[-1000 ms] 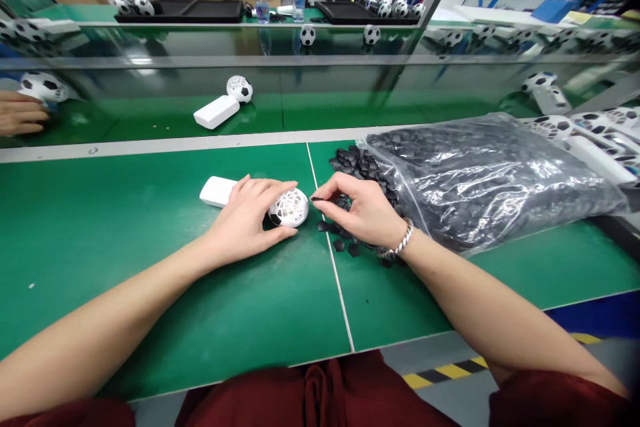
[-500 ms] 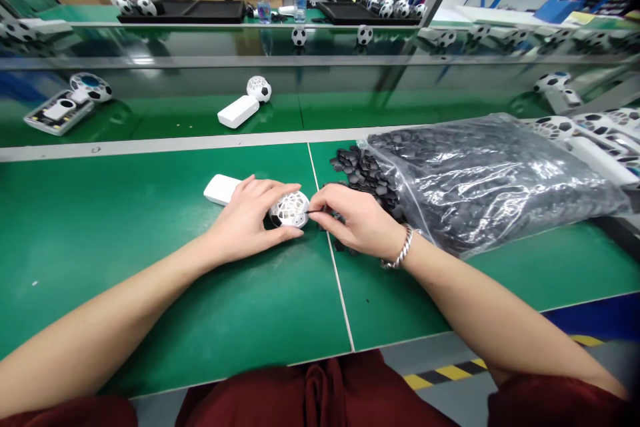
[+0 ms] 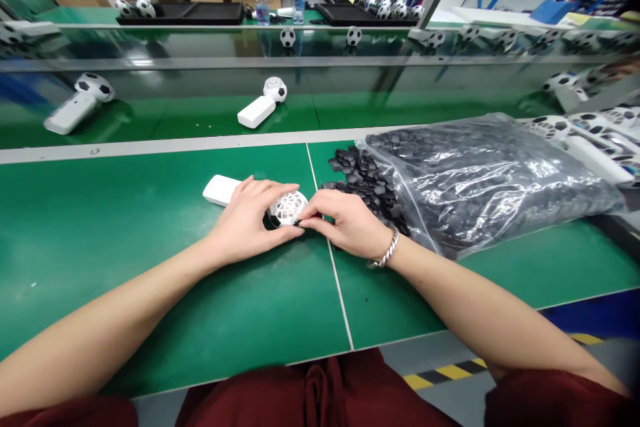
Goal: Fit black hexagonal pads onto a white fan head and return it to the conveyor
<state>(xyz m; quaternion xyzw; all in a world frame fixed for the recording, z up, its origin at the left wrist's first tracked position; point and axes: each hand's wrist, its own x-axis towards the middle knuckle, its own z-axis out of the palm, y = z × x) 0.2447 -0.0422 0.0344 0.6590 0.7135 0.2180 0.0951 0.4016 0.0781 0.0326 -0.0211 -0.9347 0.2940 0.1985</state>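
My left hand (image 3: 253, 217) curls around a white soccer-ball-shaped housing (image 3: 289, 205) with an openwork surface, thumb below and fingers above. A white rectangular handle (image 3: 220, 190) joined to it sticks out to the left and lies on the green bench. My right hand (image 3: 340, 219) pinches a small black piece (image 3: 299, 221) against the ball's lower right edge; most of the piece is hidden by the fingertips. Loose black pieces (image 3: 367, 180) lie heaped just beyond my right hand, spilling from a large clear plastic bag (image 3: 500, 180) full of them.
Beyond the bench a green conveyor (image 3: 190, 107) carries a white ball-and-handle unit (image 3: 257, 111) and another unit (image 3: 75, 110) at left. More soccer-ball parts (image 3: 590, 130) are stacked at the right edge. Bottles (image 3: 261, 0) and black trays (image 3: 195, 12) stand at the back.
My right hand has moved slightly left and down, bringing the black piece from the ball's right side onto its lower right edge. Units on the conveyor have shifted, the middle one rightward.
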